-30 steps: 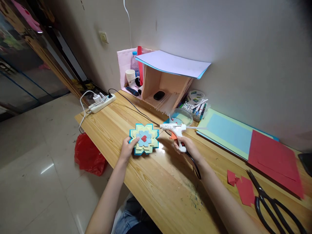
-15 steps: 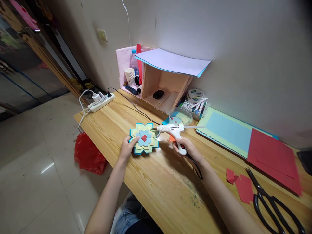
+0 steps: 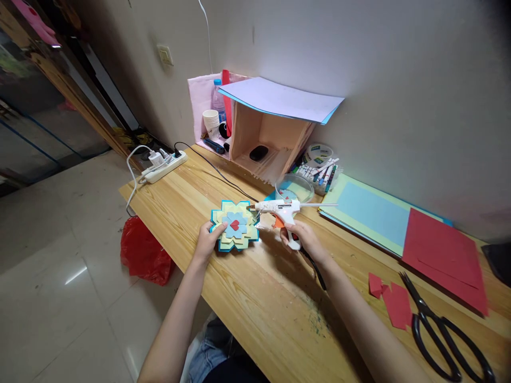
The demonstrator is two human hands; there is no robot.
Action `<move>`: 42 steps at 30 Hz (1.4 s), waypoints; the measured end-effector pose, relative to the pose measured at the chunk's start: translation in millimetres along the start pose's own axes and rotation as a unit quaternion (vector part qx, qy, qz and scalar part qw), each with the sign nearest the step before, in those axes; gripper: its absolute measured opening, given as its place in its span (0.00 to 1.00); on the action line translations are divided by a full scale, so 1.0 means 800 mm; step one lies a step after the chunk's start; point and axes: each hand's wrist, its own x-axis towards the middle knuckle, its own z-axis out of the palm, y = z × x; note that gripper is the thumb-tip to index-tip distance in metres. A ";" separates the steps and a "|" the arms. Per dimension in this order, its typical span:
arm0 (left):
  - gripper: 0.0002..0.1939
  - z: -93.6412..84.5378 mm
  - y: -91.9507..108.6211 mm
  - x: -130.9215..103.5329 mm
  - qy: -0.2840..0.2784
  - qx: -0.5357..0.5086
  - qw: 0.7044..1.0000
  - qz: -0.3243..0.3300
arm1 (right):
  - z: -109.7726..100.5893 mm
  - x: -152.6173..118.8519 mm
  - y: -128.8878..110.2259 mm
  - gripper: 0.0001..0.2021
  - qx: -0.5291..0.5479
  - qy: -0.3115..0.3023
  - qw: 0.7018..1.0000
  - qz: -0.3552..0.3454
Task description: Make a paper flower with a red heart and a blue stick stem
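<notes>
My left hand (image 3: 207, 240) pinches the left edge of a layered paper flower (image 3: 240, 235), its thumb on top. The flower has blue, yellow and light blue layers with a red heart in the middle. A white glue gun (image 3: 284, 210) with an orange trigger is gripped in my right hand (image 3: 301, 239). Its nozzle points left at the flower's upper right petals; whether it touches them I cannot tell. A clear glue stick juts from the gun's back.
Behind stand a clear round tub (image 3: 294, 189), a cardboard box (image 3: 275, 135) and markers (image 3: 322, 173). Paper sheets (image 3: 445, 255), red scraps (image 3: 397, 304) and black scissors (image 3: 435, 319) lie right. A power strip (image 3: 165, 168) sits at the far left corner; a red bag (image 3: 146, 252) hangs below the edge.
The glue gun's rear has dipped slightly, and its nozzle stays near the flower's upper right part. Both hands keep their holds. The whole view has shifted slightly.
</notes>
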 end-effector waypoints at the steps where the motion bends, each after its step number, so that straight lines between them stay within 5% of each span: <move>1: 0.16 0.000 -0.001 0.000 -0.001 0.001 1.000 0.002 | -0.001 0.000 -0.001 0.19 0.003 0.004 1.000 -0.002; 22: 0.14 0.000 0.000 0.000 -0.010 0.000 1.000 0.006 | -0.008 0.001 0.007 0.20 -0.018 -0.031 0.999 0.016; 31: 0.15 0.000 0.000 0.001 -0.004 -0.004 1.000 -0.003 | -0.009 -0.007 0.004 0.19 0.021 0.022 1.000 -0.008; 42: 0.17 -0.001 0.001 0.001 0.001 -0.007 1.000 -0.008 | -0.010 -0.020 0.014 0.20 0.019 -0.048 0.998 0.031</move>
